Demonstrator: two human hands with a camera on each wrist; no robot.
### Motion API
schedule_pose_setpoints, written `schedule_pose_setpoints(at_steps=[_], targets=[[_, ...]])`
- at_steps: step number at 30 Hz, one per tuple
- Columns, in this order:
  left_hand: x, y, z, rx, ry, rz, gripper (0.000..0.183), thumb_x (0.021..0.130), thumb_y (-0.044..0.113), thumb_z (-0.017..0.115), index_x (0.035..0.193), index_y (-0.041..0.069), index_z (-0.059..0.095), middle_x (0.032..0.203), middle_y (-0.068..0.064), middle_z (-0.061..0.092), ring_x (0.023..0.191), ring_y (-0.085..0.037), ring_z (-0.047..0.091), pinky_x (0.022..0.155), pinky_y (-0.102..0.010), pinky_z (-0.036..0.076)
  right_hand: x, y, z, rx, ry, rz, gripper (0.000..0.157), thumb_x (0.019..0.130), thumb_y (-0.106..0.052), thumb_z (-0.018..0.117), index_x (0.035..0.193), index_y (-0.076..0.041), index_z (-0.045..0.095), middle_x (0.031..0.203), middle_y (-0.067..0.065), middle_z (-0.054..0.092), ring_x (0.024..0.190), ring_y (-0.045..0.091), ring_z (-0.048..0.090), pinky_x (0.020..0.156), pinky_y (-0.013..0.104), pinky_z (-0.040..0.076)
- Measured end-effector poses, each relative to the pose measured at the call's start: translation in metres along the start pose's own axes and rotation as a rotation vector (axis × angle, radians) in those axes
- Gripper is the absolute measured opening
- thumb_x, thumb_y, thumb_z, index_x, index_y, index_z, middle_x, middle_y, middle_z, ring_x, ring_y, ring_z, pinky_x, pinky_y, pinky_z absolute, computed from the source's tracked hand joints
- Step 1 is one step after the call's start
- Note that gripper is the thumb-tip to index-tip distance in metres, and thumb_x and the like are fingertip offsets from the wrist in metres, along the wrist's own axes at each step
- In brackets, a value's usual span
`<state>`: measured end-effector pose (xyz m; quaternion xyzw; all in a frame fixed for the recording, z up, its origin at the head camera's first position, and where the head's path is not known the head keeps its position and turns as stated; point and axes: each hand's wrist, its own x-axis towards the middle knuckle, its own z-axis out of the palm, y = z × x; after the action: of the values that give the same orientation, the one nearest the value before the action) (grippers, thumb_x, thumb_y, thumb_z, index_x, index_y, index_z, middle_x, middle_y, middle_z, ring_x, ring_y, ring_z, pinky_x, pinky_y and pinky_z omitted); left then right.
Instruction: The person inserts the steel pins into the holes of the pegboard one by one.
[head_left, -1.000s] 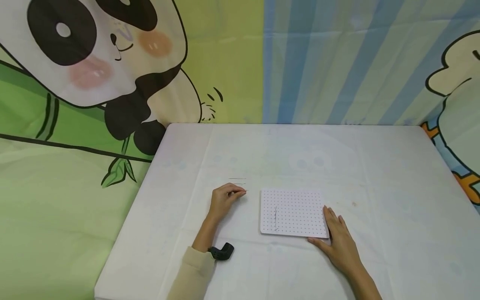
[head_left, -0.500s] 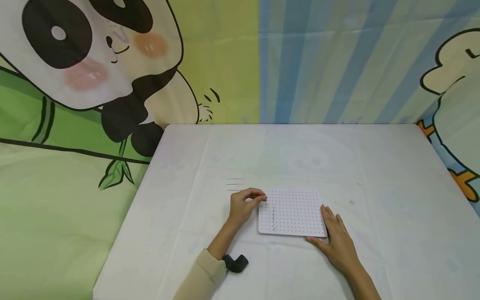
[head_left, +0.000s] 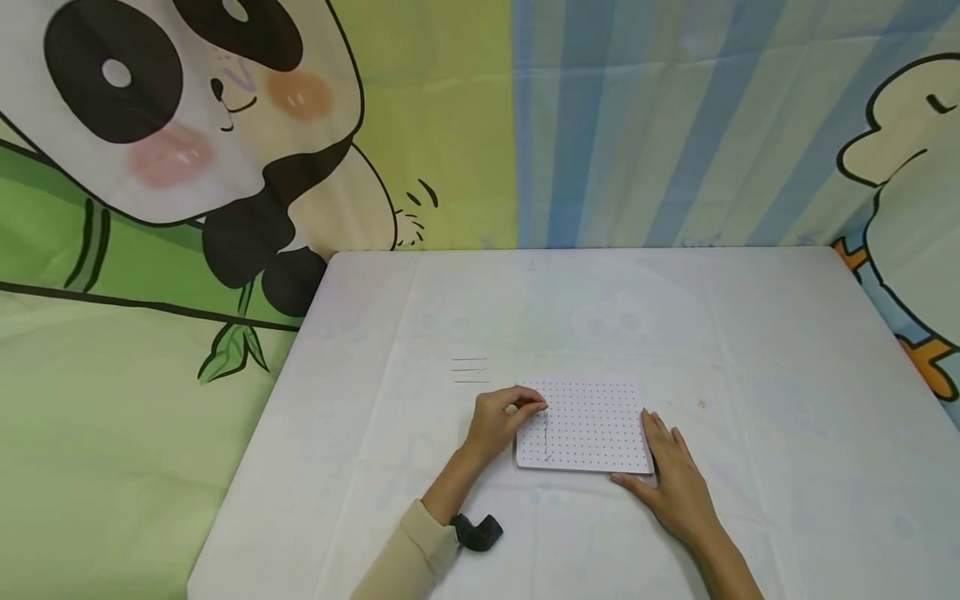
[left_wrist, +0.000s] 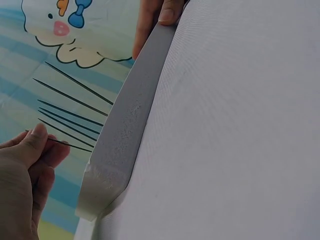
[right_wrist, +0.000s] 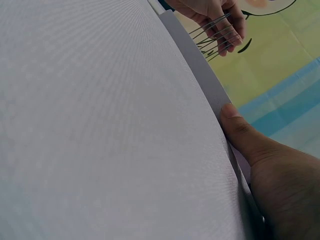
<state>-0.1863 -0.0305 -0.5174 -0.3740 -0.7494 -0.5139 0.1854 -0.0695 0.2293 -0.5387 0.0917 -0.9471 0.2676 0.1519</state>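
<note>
A white pegboard (head_left: 592,429) with rows of small holes lies flat on the table. In the head view my left hand (head_left: 504,419) is over its left part. Thumb and fingertips pinch a thin dark needle (left_wrist: 77,146), and the left wrist view shows its lower end at the board's top. Several more needles (left_wrist: 75,82) stand upright in the board, in a row beside the held one. My right hand (head_left: 681,483) rests at the front right corner, thumb along the front edge and extended fingers on the right edge. The fingertips' exact contact with the hole is too small to tell.
Three loose needles (head_left: 468,370) lie parallel on the white tablecloth (head_left: 637,325), behind and left of the board. A black wrist camera (head_left: 477,533) sticks out from the left sleeve (head_left: 412,546). A printed cartoon curtain (head_left: 442,125) hangs behind the table.
My left hand has moved right from beside the loose needles to the board, bringing a needle to the end of the standing row. My right hand stays at the board's corner.
</note>
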Motion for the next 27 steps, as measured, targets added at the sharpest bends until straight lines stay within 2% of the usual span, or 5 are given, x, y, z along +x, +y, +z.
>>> schedule_pose_setpoints(at_steps=[8,15,24,27], targets=[[-0.0015,0.0014,0.0003,0.080,-0.028,0.016,0.007,0.081,0.009,0.072,0.085,0.007,0.067,0.078,0.001,0.068,0.066,-0.001,0.056,0.060,-0.011,0.046,-0.0015,-0.0006,-0.0002,0.004,-0.013,0.009,0.103,0.069,-0.042,0.078,0.145,0.001,0.022,0.144,0.023,0.030,0.135,0.032,0.023,0.112,0.036,0.006],[-0.0037,0.0016,0.0028,0.158,-0.108,0.037,0.006,0.084,0.012,0.069,0.087,0.009,0.065,0.080,0.002,0.067,0.070,0.001,0.059,0.064,-0.008,0.045,-0.0017,-0.0009,-0.0011,0.005,-0.023,0.019,0.103,0.070,-0.043,0.077,0.145,0.000,0.022,0.144,0.023,0.029,0.135,0.032,0.022,0.112,0.035,0.005],[0.0018,-0.0031,0.0035,0.149,-0.172,0.058,0.005,0.087,0.013,0.065,0.090,0.010,0.062,0.084,0.003,0.066,0.078,-0.001,0.061,0.071,-0.011,0.047,0.0029,-0.0001,-0.0038,0.012,-0.012,0.011,0.104,0.069,-0.042,0.078,0.145,0.000,0.021,0.144,0.023,0.029,0.134,0.033,0.023,0.112,0.036,0.006],[0.0002,-0.0064,0.0040,0.148,-0.182,0.045,0.006,0.088,0.015,0.065,0.090,0.010,0.062,0.084,0.003,0.066,0.078,-0.001,0.060,0.070,-0.011,0.047,0.0024,0.0003,-0.0021,0.016,-0.014,0.010,0.104,0.069,-0.041,0.078,0.145,0.001,0.021,0.144,0.023,0.030,0.134,0.033,0.023,0.112,0.036,0.006]])
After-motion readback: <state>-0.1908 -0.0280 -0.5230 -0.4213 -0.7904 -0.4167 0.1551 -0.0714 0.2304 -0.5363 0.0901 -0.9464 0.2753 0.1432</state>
